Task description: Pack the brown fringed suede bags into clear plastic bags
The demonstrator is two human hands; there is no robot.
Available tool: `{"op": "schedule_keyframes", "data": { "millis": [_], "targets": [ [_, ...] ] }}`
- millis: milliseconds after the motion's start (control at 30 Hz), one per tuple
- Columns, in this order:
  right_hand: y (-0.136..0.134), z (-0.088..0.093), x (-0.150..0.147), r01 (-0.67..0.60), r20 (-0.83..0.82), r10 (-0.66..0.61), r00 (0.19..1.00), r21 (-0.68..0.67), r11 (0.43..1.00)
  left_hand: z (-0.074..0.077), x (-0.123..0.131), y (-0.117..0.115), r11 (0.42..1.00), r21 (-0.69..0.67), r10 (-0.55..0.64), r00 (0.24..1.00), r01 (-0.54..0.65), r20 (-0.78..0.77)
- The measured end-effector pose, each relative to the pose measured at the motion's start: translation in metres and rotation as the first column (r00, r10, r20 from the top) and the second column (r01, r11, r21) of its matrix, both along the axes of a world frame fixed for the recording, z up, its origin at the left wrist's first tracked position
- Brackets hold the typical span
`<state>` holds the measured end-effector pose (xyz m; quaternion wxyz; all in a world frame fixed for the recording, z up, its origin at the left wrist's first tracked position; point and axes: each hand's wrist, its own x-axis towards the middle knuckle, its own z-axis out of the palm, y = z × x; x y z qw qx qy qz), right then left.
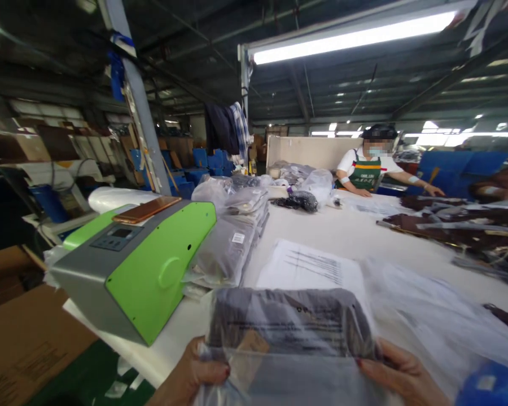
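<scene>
I hold a clear plastic bag (288,332) with a folded dark grey garment inside, low in the middle of the view. My left hand (197,375) grips its lower left edge with the thumb on top. My right hand (400,375) pinches its lower right edge. The bag hovers just above the white table (342,231), over a printed paper sheet (311,265).
A green and grey machine (144,265) stands at left with a phone (146,209) on top. Stacked bagged garments (232,237) lie beside it. Empty clear bags (427,316) spread at right, dark garments (461,223) beyond. A person in a green apron (368,169) works at the far end. Cardboard boxes (21,338) sit lower left.
</scene>
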<state>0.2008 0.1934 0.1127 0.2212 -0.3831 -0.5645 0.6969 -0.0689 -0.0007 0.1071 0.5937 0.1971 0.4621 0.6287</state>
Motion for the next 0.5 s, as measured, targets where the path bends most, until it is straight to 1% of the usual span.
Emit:
{"op": "schedule_keyframes", "data": {
  "millis": [33, 67, 100, 133, 167, 200, 233, 267, 300, 333, 367, 400, 433, 467, 500],
  "targets": [
    [0.009, 0.010, -0.012, -0.019, 0.016, 0.017, 1.000, 0.103, 0.994, 0.007, -0.009, -0.001, 0.999, -0.002, 0.052, 0.993, -0.052, -0.107],
    [0.019, 0.020, -0.027, -0.017, 0.023, 0.012, 1.000, 0.204, 0.979, 0.014, -0.019, -0.003, 0.993, 0.006, 0.115, 0.959, -0.117, -0.260],
    [0.029, 0.031, -0.046, 0.010, 0.009, -0.014, 1.000, 0.295, 0.955, 0.020, -0.030, -0.005, 0.981, 0.046, 0.190, 0.867, -0.190, -0.461],
    [0.039, 0.042, -0.068, 0.051, -0.025, -0.045, 0.999, 0.370, 0.928, 0.026, -0.041, -0.006, 0.960, 0.123, 0.270, 0.705, -0.252, -0.656],
    [0.049, 0.054, -0.093, 0.095, -0.074, -0.069, 0.995, 0.431, 0.898, 0.033, -0.052, -0.007, 0.933, 0.219, 0.340, 0.499, -0.285, -0.797],
    [0.059, 0.067, -0.121, 0.149, -0.141, -0.090, 0.986, 0.501, 0.853, 0.039, -0.062, -0.007, 0.905, 0.312, 0.395, 0.302, -0.288, -0.868],
    [0.069, 0.079, -0.149, 0.165, -0.181, -0.077, 0.980, 0.542, 0.824, 0.046, -0.072, -0.005, 0.881, 0.384, 0.436, 0.159, -0.277, -0.886],
    [0.078, 0.089, -0.176, 0.176, -0.209, -0.065, 0.976, 0.574, 0.799, 0.052, -0.081, -0.002, 0.859, 0.442, 0.470, 0.056, -0.257, -0.881],
    [0.086, 0.096, -0.200, 0.190, -0.222, -0.066, 0.973, 0.604, 0.774, 0.057, -0.089, 0.004, 0.838, 0.496, 0.501, -0.040, -0.229, -0.864],
    [0.093, 0.097, -0.221, 0.199, -0.219, -0.074, 0.973, 0.629, 0.752, 0.060, -0.098, 0.011, 0.816, 0.548, 0.526, -0.156, -0.184, -0.836],
    [0.097, 0.093, -0.236, 0.201, -0.206, -0.084, 0.975, 0.649, 0.734, 0.059, -0.107, 0.020, 0.798, 0.593, 0.540, -0.312, -0.104, -0.781],
    [0.098, 0.082, -0.244, 0.194, -0.183, -0.094, 0.979, 0.665, 0.721, 0.055, -0.117, 0.030, 0.791, 0.612, 0.534, -0.474, -0.012, -0.700],
    [0.096, 0.065, -0.246, 0.179, -0.151, -0.103, 0.983, 0.678, 0.713, 0.046, -0.128, 0.041, 0.796, 0.601, 0.506, -0.621, 0.070, -0.599],
    [0.091, 0.043, -0.241, 0.154, -0.115, -0.104, 0.988, 0.689, 0.708, 0.034, -0.139, 0.053, 0.825, 0.554, 0.455, -0.715, 0.114, -0.530],
    [0.084, 0.018, -0.231, 0.133, -0.083, -0.104, 0.991, 0.703, 0.699, 0.018, -0.150, 0.064, 0.856, 0.510, 0.373, -0.779, 0.079, -0.505]
  ]
}}
